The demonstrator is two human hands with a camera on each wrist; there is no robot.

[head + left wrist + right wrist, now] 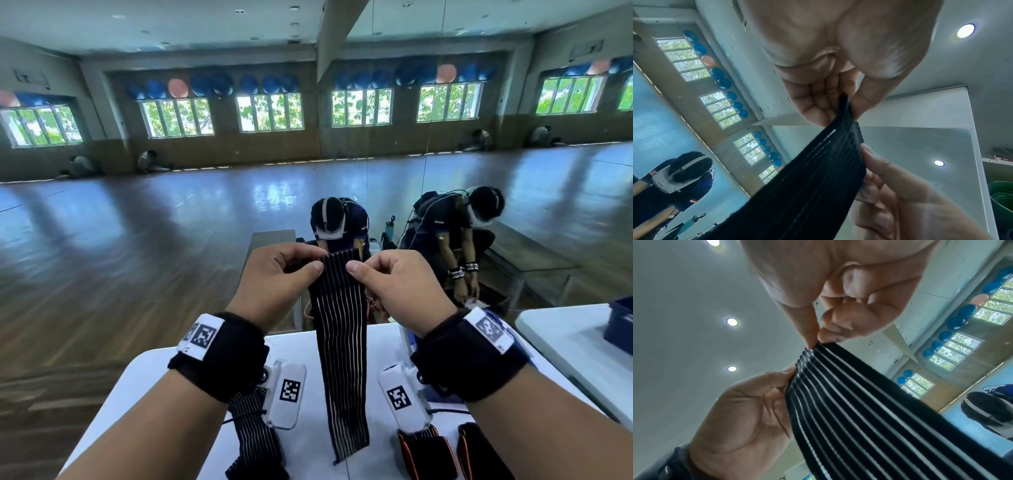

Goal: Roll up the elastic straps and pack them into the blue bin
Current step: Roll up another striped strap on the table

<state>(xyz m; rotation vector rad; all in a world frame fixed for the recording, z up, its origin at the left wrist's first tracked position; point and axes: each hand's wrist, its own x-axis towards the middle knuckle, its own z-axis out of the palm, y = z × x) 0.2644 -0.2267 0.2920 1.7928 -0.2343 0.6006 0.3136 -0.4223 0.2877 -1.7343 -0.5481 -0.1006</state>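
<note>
A black elastic strap [339, 342] with thin white stripes hangs from both hands down to the white table [164, 373]. My left hand [317, 262] pinches its top left corner between thumb and fingers. The right hand [359, 264] pinches the top right corner. In the left wrist view the strap [807, 186] runs down from the left hand [846, 107]. In the right wrist view the right hand [817, 341] nips the strap [859, 402] at its edge. The blue bin [620, 325] stands on a second table at far right, cut off by the frame.
A second striped strap [255, 438] lies on the table under my left forearm. Two black straps with orange edging [426, 452] lie at the near right. A mirror wall [394, 192] stands just beyond the table. Wooden floor [102, 274] lies to the left.
</note>
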